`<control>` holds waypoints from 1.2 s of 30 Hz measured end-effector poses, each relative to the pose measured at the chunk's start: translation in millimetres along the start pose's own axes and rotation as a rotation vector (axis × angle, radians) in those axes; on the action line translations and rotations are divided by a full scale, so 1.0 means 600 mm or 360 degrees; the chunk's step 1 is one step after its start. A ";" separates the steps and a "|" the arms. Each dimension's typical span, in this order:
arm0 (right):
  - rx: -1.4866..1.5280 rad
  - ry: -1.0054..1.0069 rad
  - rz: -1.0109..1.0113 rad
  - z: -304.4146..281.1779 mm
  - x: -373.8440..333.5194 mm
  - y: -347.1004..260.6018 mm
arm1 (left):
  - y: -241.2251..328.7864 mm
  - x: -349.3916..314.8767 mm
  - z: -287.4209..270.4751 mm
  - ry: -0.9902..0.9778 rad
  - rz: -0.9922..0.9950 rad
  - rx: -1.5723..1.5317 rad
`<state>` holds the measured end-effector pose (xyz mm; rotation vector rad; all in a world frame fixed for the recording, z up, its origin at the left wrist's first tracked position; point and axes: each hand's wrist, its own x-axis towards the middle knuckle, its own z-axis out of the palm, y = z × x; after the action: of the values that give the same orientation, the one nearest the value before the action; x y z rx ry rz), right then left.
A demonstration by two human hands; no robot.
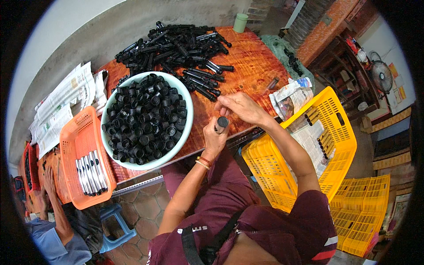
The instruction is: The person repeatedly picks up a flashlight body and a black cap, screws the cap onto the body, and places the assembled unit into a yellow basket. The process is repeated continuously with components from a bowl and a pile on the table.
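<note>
My left hand (213, 140) is wrapped round a dark cylindrical tube (222, 122) near the table's front edge, its round grey end facing up. Just above it my right hand (242, 107) has its fingers bent and pressed together; whatever they may hold is hidden. Beyond the fingertips lies a loose pile of black tubular parts (172, 48), some with shiny silvery bands. On my left, a pale green basin (152, 166) is heaped with short black caps (148, 117).
An orange basket (79, 134) with several silver tubes (92, 172) stands left of the basin, near another person's hand (49, 183). Newspapers (66, 99) lie behind. On my right is a yellow crate (342, 121) holding paper and tubes. A green cup (240, 23) stands at the far edge.
</note>
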<state>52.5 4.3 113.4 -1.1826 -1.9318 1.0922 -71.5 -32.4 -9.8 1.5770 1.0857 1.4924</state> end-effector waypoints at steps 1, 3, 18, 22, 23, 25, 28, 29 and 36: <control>-0.0018 0.0027 -0.0035 0.003 0.002 -0.007 | 0.000 0.000 0.000 -0.0015 -0.0013 0.0003; -0.0478 -0.0173 -0.0279 0.006 0.018 -0.024 | -0.010 -0.001 0.000 -0.0004 0.0003 -0.0024; -0.1059 -0.0714 -0.0232 0.071 0.057 -0.048 | -0.130 0.009 -0.026 -0.1372 -0.0251 -0.0412; -0.1049 -0.0711 -0.0185 0.079 0.059 -0.035 | -0.133 -0.008 -0.030 -0.1256 -0.0338 -0.0310; -0.1037 -0.0708 -0.0140 0.080 0.057 -0.029 | -0.134 -0.012 -0.023 -0.1246 -0.0342 -0.0299; -0.1000 -0.0666 -0.0140 0.080 0.053 -0.033 | -0.134 -0.021 -0.018 -0.1198 -0.0360 -0.0271; -0.0995 -0.0537 -0.0252 0.087 0.050 -0.024 | -0.129 -0.029 -0.015 -0.1151 -0.0367 -0.0244; -0.0965 -0.0451 -0.0293 0.091 0.047 -0.019 | -0.128 -0.032 -0.013 -0.1137 -0.0371 -0.0240; -0.1042 -0.0591 -0.0123 0.077 0.056 -0.042 | -0.122 -0.019 -0.015 -0.1113 -0.0376 -0.0222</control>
<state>-9.3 12.9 116.4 -1.2722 -2.7309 0.6792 -88.1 -13.5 -80.2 1.6177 0.7058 0.7403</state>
